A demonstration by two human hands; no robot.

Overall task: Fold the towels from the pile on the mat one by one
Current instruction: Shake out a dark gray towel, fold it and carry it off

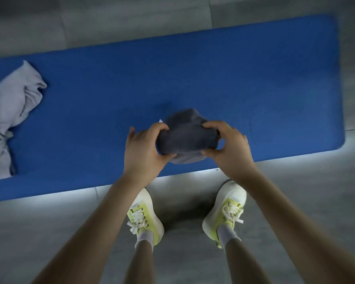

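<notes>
A dark grey towel [186, 136], folded into a small thick bundle, hangs just above the near edge of the blue mat [193, 78]. My left hand [143, 149] grips its left side and my right hand [228, 147] grips its right side, thumbs underneath and fingers curled over the top. A small white tag shows at the bundle's upper left. At the far left of the mat lies a crumpled pale grey towel pile [7, 119], partly cut off by the frame edge.
The mat lies on a grey tiled floor [49, 232]. My two feet in white and yellow shoes [145, 216] stand on the floor just in front of the mat's near edge.
</notes>
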